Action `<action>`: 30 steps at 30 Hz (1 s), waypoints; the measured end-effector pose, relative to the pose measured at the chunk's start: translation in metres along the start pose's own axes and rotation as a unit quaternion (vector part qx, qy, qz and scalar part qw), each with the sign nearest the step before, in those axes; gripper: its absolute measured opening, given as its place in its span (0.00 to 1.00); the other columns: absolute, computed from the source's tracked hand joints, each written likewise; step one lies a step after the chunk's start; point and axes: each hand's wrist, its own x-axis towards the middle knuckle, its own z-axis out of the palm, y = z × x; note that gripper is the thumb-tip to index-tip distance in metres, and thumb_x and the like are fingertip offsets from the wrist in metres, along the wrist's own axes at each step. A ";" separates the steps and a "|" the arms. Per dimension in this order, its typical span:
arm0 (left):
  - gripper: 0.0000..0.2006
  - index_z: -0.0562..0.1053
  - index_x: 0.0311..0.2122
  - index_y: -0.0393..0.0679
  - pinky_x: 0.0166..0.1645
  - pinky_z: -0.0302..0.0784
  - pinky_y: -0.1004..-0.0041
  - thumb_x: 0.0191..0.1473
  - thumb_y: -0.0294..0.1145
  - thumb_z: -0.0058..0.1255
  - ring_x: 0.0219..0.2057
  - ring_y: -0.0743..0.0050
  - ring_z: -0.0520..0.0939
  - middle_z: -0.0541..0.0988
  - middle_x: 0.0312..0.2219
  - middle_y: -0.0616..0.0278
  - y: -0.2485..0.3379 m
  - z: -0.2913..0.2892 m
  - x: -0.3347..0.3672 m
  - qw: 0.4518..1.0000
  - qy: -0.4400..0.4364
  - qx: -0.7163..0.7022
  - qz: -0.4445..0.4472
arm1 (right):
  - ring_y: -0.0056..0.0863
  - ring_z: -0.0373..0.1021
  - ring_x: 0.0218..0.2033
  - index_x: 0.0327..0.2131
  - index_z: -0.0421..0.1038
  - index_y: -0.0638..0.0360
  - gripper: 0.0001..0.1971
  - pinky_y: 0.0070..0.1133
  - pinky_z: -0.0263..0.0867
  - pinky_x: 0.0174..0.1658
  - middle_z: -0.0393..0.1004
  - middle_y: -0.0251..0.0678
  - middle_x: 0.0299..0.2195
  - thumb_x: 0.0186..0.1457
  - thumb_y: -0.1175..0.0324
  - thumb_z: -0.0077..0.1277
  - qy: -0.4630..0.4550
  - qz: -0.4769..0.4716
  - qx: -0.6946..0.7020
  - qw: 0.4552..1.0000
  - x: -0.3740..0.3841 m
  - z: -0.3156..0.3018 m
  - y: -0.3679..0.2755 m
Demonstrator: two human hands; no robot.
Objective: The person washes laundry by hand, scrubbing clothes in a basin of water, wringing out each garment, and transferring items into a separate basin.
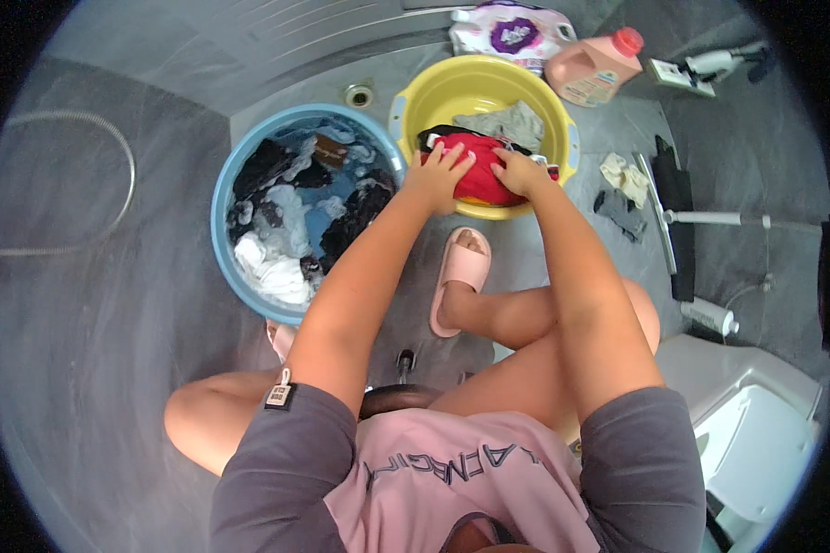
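A bunched red garment (478, 175) lies in the near part of a yellow basin (564, 111), with dark and orange cloth showing at its edges. My left hand (440, 178) rests on its left side, fingers spread over the cloth. From the right, my right hand (522, 173) grips the same garment with bent fingers, some of them partly hidden. Behind the red cloth sits a grey garment (507, 124). To the left stands a blue basin (219, 212) of soapy water, holding dark clothes (266, 169) and a white cloth (275, 272).
Beyond the yellow basin are a pink detergent jug (595, 69) with a red cap and a white and purple package (512, 35). Small cloths (622, 205) lie on the floor at right, near a squeegee (664, 217). A floor drain (359, 95) shows between basins; a toilet (756, 442) stands right.
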 end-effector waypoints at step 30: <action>0.12 0.72 0.31 0.41 0.23 0.66 0.79 0.55 0.39 0.45 0.17 0.82 0.70 0.71 0.18 0.69 -0.156 -0.090 -0.243 0.752 0.244 -0.552 -0.266 | 0.45 0.65 0.46 0.46 0.61 0.63 0.26 0.33 0.62 0.48 0.67 0.50 0.44 0.46 0.57 0.52 -0.102 -0.267 0.032 0.958 -0.052 0.009 -0.322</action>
